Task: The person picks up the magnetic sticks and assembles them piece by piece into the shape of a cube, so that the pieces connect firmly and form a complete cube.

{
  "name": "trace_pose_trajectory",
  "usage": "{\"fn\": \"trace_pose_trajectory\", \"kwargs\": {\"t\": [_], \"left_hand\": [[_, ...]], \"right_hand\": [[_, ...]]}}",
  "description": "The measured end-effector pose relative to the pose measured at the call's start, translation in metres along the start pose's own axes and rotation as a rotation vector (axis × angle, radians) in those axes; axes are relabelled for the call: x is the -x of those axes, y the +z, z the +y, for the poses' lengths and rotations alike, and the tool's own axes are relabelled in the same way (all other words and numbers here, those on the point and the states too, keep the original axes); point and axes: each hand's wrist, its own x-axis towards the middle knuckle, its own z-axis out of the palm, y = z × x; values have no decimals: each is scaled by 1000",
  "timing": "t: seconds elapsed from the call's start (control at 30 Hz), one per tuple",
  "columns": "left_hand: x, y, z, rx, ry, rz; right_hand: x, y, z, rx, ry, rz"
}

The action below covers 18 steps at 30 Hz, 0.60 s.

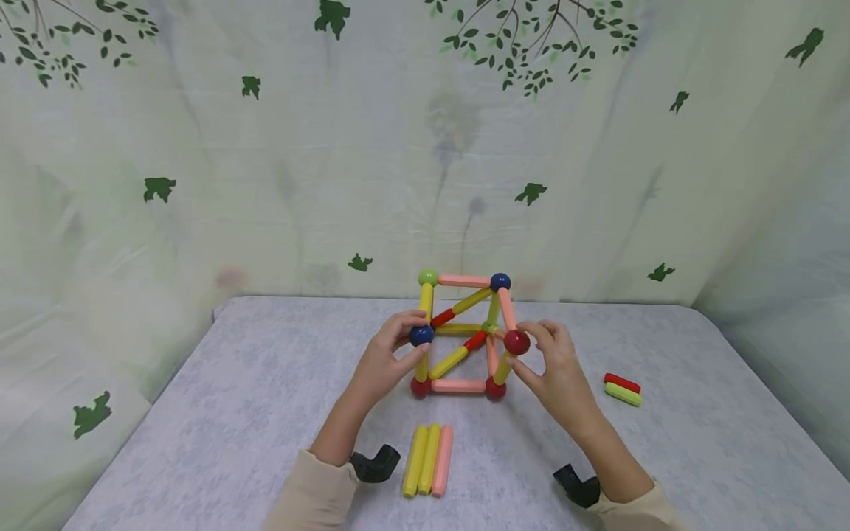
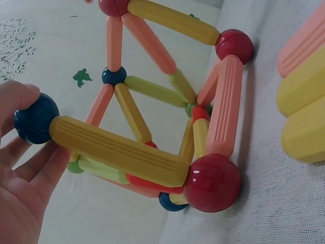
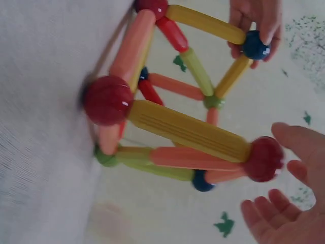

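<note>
A frame of ribbed rods and coloured balls stands on the table, with pink rods, yellow rods and short red pieces joined at its corners. My left hand pinches the blue ball at the near upper left corner. A yellow rod runs down from that ball to a red ball on the table. Around the red ball at the near upper right corner, my right hand has its fingers spread, fingertips close to the ball. A green ball tops the far left corner.
Two yellow rods and a pink rod lie side by side in front of the frame. Right of my right hand lie a short red rod and a short green rod. A leaf-patterned cloth hangs behind the table.
</note>
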Motion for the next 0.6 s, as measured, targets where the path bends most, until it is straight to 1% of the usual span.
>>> {"fn": "trace_pose_trajectory", "kwargs": {"t": [0.03,0.1,0.17,0.2,0.23,0.27,0.33,0.4,0.47,0.5,0.53,0.57,0.6], "left_hand": [[0,-1,4,0,-3,-4],[1,-3,6,7,-15,-8],[1,-3,8,6,-27,-13],[1,-4,9,3,-32,-14],[1,-4,10,1,-36,-14],[1,-4,10,1,-41,-14],[0,-4,9,1,-47,-13],[0,-5,9,1,-49,-14],[0,-5,8,-1,-51,-17],[0,-5,8,-4,-51,-18],[0,-5,7,-7,-50,-18],[1,-5,6,-9,-47,-18],[0,-4,2,-12,-47,-18]], "right_hand": [[1,-3,-3,6,-33,18],[3,-7,-10,-18,-122,29],[6,-8,-18,-83,-220,-12],[9,-7,-22,-126,-256,-60],[11,-4,-26,-170,-281,-126],[13,0,-29,-211,-294,-212],[18,12,-33,-273,-287,-403],[22,25,-35,-290,-269,-601],[27,38,-34,-272,-266,-773],[29,44,-33,-252,-274,-832],[31,49,-32,-231,-290,-872],[33,52,-31,-207,-308,-897],[35,55,-30,-184,-321,-909]]}}
